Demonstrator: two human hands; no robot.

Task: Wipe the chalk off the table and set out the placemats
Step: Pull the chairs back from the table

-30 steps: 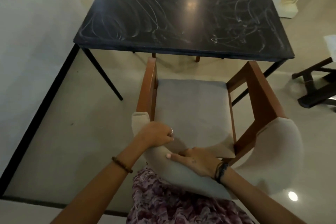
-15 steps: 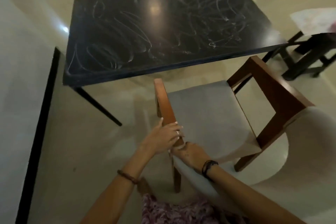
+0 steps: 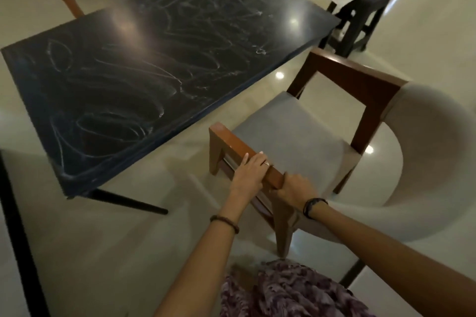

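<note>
The near wooden armrest (image 3: 247,159) of a brown-framed armchair with a grey padded seat (image 3: 291,136) is held by both hands. The left hand (image 3: 251,171) is laid over the top of the rail, fingers curled across it toward the seat, a ring seen on one finger; its forearm reaches in from below with a beaded bracelet at the wrist. The right hand (image 3: 296,186) is wrapped round the same rail just behind the left, at the end where the rail meets the curved pale backrest (image 3: 432,162); a dark band is worn on that wrist. The two hands are set just beside each other, nearly touching.

The black rectangular table (image 3: 144,80) is seen to the left of the chair and apart from it, its top covered in looping white chalk scribbles (image 3: 121,121). Well beyond the table's far right corner, a dark wooden stool (image 3: 358,15) is seen bearing a pale sheet and something pink; what these are cannot be told.
</note>
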